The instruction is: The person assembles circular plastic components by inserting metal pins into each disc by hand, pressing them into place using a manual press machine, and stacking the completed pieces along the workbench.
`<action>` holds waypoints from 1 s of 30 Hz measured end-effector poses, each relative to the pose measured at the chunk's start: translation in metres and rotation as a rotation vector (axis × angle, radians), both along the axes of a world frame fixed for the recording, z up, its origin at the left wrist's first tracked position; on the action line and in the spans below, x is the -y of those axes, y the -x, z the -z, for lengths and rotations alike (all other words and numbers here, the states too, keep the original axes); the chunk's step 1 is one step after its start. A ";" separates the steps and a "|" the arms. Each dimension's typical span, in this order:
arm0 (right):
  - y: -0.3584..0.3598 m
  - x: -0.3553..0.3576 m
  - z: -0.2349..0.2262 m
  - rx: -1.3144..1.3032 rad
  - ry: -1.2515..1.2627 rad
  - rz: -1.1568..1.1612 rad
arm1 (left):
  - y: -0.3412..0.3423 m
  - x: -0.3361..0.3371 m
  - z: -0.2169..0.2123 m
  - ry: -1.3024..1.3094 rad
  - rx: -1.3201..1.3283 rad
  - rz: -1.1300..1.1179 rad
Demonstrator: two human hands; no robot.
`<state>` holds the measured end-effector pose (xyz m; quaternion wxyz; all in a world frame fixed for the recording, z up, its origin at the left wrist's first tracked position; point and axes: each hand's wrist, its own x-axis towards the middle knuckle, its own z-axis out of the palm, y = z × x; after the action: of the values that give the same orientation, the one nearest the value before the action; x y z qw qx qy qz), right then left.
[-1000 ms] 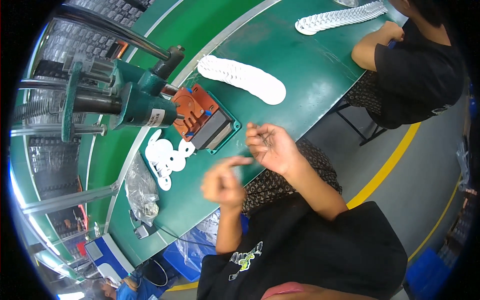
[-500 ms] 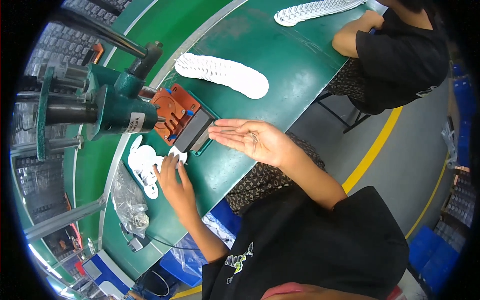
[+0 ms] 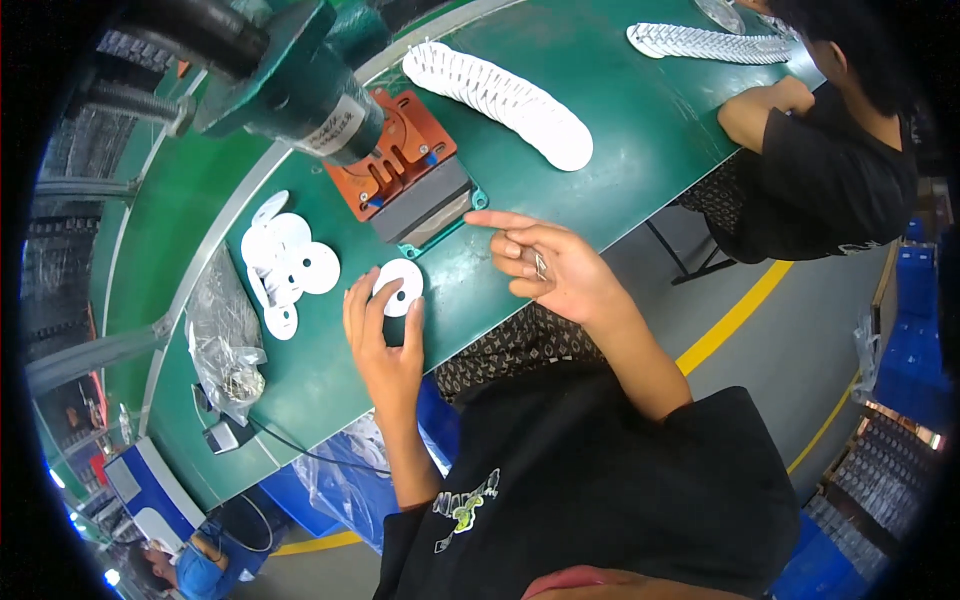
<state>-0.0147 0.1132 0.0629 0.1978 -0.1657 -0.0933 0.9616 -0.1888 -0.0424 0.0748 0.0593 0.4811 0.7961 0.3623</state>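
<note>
My left hand (image 3: 385,340) has its thumb and fingers around the edge of a white disc (image 3: 411,282) with a dark centre hole, just above the table near the machine. To its right, my right hand (image 3: 560,268) is palm up, with thin metal pins (image 3: 541,266) lying under its curled fingers. Its index finger points out toward the front edge of the orange fixture (image 3: 418,125) with a dark grey block (image 3: 425,203). Further left lies a loose pile of white discs (image 3: 287,240).
A green press head (image 3: 330,110) overhangs the fixture. A fanned row of white discs (image 3: 540,115) lies behind it. Left stands a clear plastic bag (image 3: 222,350) of metal parts, beside a cable. A co-worker (image 3: 840,170) sits at the right by another disc row (image 3: 700,45).
My left hand has drawn a white disc away from the pile toward me. The fingers of my right hand have curled in over the pins, leaving the index finger out. The view has shifted.
</note>
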 end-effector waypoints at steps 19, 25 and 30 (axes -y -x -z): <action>-0.008 0.008 -0.008 0.283 -0.351 -0.034 | -0.047 -0.042 0.006 0.042 -0.147 0.239; -0.017 0.002 -0.007 0.257 -0.328 -0.100 | -0.047 -0.043 0.008 0.047 -0.149 0.248; -0.014 0.001 -0.002 0.254 -0.360 -0.067 | -0.048 -0.044 0.009 0.035 -0.158 0.226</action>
<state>-0.0010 0.1119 0.0654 0.1786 -0.2444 -0.2933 0.9069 -0.1407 0.0017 0.0659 0.0452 0.5937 0.7451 0.3004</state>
